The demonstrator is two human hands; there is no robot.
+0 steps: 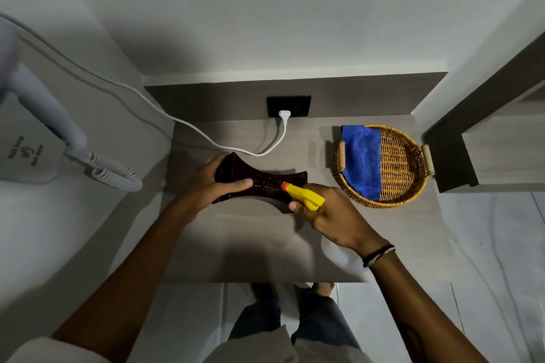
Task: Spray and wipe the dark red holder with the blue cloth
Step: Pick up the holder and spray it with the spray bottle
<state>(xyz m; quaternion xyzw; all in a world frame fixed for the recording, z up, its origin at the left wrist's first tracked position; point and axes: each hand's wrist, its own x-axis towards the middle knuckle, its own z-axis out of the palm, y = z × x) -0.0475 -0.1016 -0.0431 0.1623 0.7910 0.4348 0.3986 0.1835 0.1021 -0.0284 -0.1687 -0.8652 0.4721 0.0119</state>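
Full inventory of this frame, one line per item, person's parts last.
holder: 1, dark red, on counter, gripped at its left end
spray bottle: 1, yellow head with orange nozzle, aimed at holder
cloth: 1, blue, in basket's left half
basket: 1, wicker, counter right
hair dryer: 1, white, wall-mounted left
cord: 1, white, plugged into socket
socket: 1, black, back wall
counter: 1, grey
left hand: holds holder
right hand: holds spray bottle, wristband on

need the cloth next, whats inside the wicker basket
Inside the wicker basket lies only the folded blue cloth, covering its left half and overhanging the rim. The right half shows bare weave. Anything beneath the cloth is hidden.
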